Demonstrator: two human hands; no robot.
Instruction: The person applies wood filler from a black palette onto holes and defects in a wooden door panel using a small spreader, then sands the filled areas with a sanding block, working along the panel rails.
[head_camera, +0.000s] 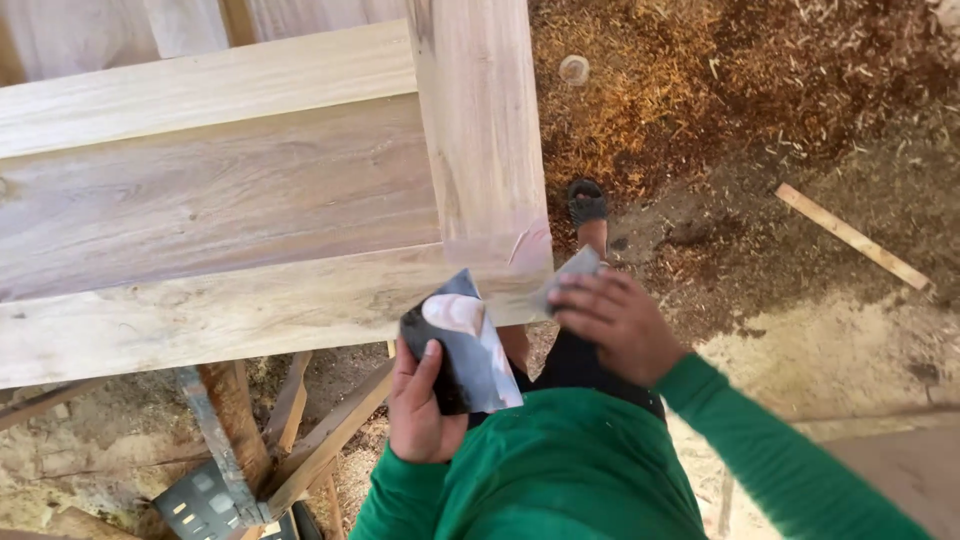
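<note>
Your left grip (425, 400) pinches a dark sheet (462, 345) with pale paste; your right grip (615, 325) clamps a scraper (570, 272) on the wooden frame (300, 210) corner just above.

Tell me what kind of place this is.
Probably a woodworking shop. A large bare pale wooden panelled frame rests on rough supports, brown wood shavings and sawdust cover the floor, and a loose thin wooden strip lies there.

Dark flat plate (462, 350) smeared with pale putty, tilted upright in left hand (420, 405), just below wooden frame (300, 200) corner, thin grey scraper blade (568, 275) under right hand (620, 320) fingers, pressed against pale frame's corner edge
</note>
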